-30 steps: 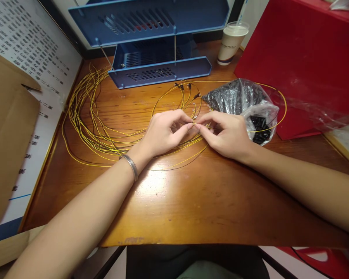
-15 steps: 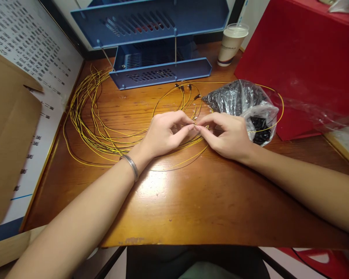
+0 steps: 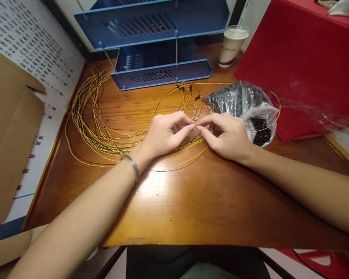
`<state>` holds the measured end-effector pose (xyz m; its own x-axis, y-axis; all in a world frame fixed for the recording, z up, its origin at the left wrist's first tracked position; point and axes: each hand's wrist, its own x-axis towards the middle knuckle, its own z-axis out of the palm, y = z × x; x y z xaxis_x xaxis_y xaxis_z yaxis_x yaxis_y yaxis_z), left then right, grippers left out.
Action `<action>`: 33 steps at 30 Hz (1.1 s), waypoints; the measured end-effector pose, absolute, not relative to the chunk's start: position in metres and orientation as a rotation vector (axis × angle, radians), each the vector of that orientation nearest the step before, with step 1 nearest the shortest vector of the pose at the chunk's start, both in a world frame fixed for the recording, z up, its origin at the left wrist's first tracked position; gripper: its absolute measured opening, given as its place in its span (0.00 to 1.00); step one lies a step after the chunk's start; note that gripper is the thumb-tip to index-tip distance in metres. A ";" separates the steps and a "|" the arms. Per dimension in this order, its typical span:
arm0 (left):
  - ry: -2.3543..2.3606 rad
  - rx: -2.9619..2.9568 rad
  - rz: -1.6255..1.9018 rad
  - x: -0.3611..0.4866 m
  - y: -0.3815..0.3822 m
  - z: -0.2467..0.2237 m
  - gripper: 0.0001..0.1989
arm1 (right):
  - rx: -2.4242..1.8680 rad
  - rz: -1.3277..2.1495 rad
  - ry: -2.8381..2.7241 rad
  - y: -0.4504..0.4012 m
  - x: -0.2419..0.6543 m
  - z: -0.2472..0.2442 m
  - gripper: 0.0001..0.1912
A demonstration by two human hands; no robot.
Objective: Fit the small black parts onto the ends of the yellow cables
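Observation:
My left hand point(image 3: 165, 133) and my right hand point(image 3: 231, 135) meet fingertip to fingertip above the wooden table, each in a pinch. What lies between the fingertips is too small to make out; a yellow wire runs out past my right hand. Beneath and left of them spreads a loose bundle of yellow and black wires point(image 3: 85, 112). Several wire ends with small black connectors point(image 3: 190, 88) point up just behind the fingers. Beside my right hand sits a clear plastic bag point(image 3: 241, 97) of small black parts.
A blue slotted rack point(image 3: 163, 73) stands at the back of the wooden table point(image 3: 174, 209). To its right are a paper cup point(image 3: 232, 45) with a straw and a large red panel point(image 3: 299, 66). Cardboard point(image 3: 11, 139) and a printed sheet point(image 3: 43, 62) are at the left.
The yellow wire loop at the right has drawn in slightly to the left. Both hands keep the same pinch, and the view has shifted a little.

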<state>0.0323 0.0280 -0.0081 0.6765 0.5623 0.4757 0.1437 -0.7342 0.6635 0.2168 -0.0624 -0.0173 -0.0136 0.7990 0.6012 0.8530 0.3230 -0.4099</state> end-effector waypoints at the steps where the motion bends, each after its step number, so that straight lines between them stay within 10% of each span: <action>1: 0.557 2.298 0.921 0.032 0.028 -0.008 0.07 | -1.484 -0.090 -1.795 -0.063 0.216 -0.017 0.02; 33: 0.603 2.414 1.016 0.031 0.024 -0.005 0.05 | -1.402 -0.065 -1.772 -0.061 0.217 -0.018 0.03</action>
